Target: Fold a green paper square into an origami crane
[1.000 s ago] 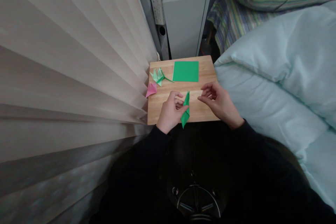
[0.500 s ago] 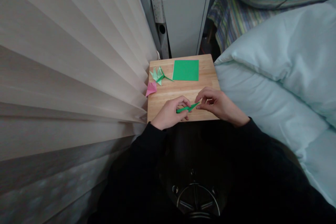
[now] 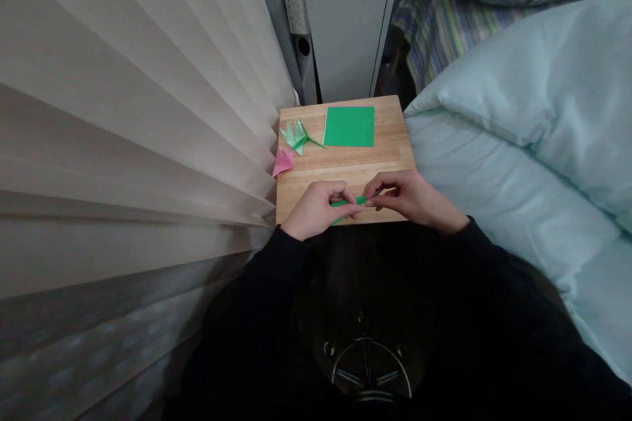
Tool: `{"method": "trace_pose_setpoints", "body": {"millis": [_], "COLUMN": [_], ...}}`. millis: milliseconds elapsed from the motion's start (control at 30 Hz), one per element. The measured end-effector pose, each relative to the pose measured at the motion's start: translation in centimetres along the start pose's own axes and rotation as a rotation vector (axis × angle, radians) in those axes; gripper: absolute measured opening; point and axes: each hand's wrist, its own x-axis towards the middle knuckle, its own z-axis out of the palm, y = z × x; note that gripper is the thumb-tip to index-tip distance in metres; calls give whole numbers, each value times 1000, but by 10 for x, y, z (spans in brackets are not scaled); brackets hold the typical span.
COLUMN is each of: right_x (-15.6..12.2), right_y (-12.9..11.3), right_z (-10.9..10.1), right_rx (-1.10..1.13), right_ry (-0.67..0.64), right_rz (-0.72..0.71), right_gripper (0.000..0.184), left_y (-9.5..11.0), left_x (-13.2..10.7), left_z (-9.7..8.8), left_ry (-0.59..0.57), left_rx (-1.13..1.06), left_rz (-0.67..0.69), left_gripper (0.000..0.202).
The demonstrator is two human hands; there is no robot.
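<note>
Between my two hands is a narrow strip of folded green paper (image 3: 340, 202), held low over the near edge of the small wooden table (image 3: 316, 168). My left hand (image 3: 323, 209) pinches it between thumb and fingers. At its right end, the thumb and fingertips of my right hand (image 3: 402, 196) close on the paper and cover its tip. Beyond my hands lies a flat green paper square (image 3: 349, 126). To its left rest a folded green paper flower (image 3: 297, 138) with a thin stem and pale petals, and a folded pink paper piece (image 3: 283, 162).
A pale pleated curtain (image 3: 148, 99) hangs along the table's left side. On the right a light blue quilt (image 3: 498, 145) reaches close to the table. Behind stands a white cabinet (image 3: 345, 33). A dark stool or chair part with a metal ring (image 3: 370, 368) shows below.
My right hand has moved slightly left and closed on the pointed end of the folded green paper. My left-hand fingers now cover more of it. The view has tilted down slightly.
</note>
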Motion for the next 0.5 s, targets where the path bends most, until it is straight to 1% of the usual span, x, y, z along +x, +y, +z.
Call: {"method": "trace_pose_setpoints", "body": {"millis": [167,333,500], "right_x": [-1,-1,0], "right_y": [-1,1,1], "right_z": [1,2,3], "right_rx": [63,78,87], "right_ry": [0,16,37], "right_rz": [89,106,115], "right_gripper": [37,33,34], "left_y": [-2,-2,-3], "left_x": [0,1,1], "left_z": [1,2,3], "left_ry": [0,15,20], "left_rx": [-16,14,-9], "left_rz": [1,22,27], "left_gripper": [24,20,19]}}
